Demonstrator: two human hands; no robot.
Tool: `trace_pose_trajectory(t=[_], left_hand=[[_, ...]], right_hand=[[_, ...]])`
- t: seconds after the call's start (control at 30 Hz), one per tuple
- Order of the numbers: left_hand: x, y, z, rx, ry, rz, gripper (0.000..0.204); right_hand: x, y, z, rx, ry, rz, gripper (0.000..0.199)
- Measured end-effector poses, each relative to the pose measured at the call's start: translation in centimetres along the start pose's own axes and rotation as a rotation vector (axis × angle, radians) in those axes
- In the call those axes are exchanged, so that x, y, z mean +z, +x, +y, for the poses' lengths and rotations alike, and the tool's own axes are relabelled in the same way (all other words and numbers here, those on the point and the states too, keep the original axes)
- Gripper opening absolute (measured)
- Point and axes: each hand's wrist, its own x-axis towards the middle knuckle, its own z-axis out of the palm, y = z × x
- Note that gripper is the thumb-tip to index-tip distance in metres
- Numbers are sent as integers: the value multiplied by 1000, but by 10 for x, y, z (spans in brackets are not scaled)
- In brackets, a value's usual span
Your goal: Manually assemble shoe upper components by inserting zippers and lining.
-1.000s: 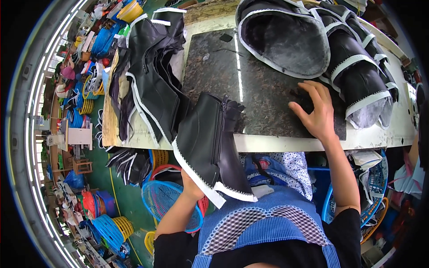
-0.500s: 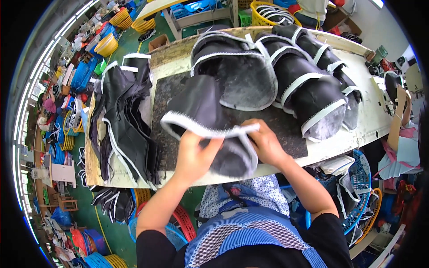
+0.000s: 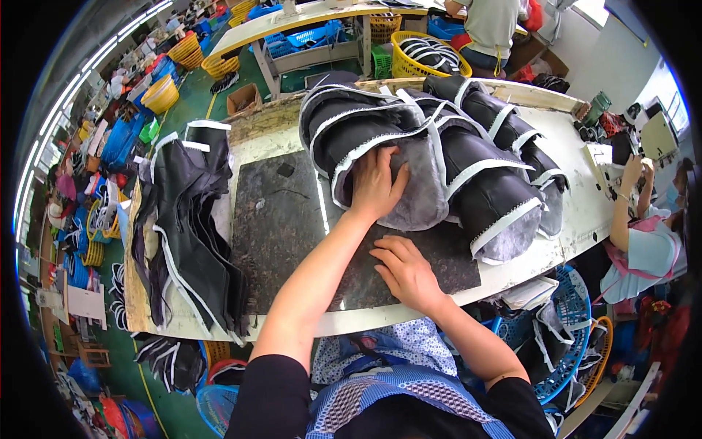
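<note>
My left hand (image 3: 376,186) reaches into the mouth of a black shoe upper (image 3: 362,143) with white stitched edging and grey fleecy lining. Its visible fingers and thumb are spread against the piece; some fingertips are hidden inside the opening. That upper lies over other similar ones, nested in a pile at the table's middle. My right hand (image 3: 413,274) hovers low over, or rests on, the dark cutting mat (image 3: 281,256), its fingers loosely apart and holding nothing. More lined uppers (image 3: 482,183) lie in overlapping rows just right of my left hand.
Flat black pieces with white edging (image 3: 194,219) are stacked at the table's left. A blue basket (image 3: 578,336) of pieces stands below the right edge, and a yellow basket (image 3: 406,62) beyond the far edge. A co-worker (image 3: 643,241) sits at the right.
The upper that both hands held above the mat now lies on the middle pile. My left hand has moved up and away with it; my right hand has let go and dropped nearer me.
</note>
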Motion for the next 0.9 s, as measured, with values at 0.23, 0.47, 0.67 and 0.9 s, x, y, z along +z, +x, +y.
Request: trace_pose_trajectory(t=[0.23, 0.47, 0.67, 0.9], left_hand=[[-54, -62, 7, -28, 212, -249, 59], [-183, -126, 58, 69, 114, -132, 35], [-333, -217, -7, -805, 434, 469, 74], [-340, -173, -23, -836, -61, 363, 66]], right_hand=[[11, 11, -8, 16, -47, 84, 35], [-4, 16, -4, -30, -82, 66, 17], [-4, 20, -2, -120, -138, 90, 14], [-23, 23, -28, 24, 54, 261, 10]])
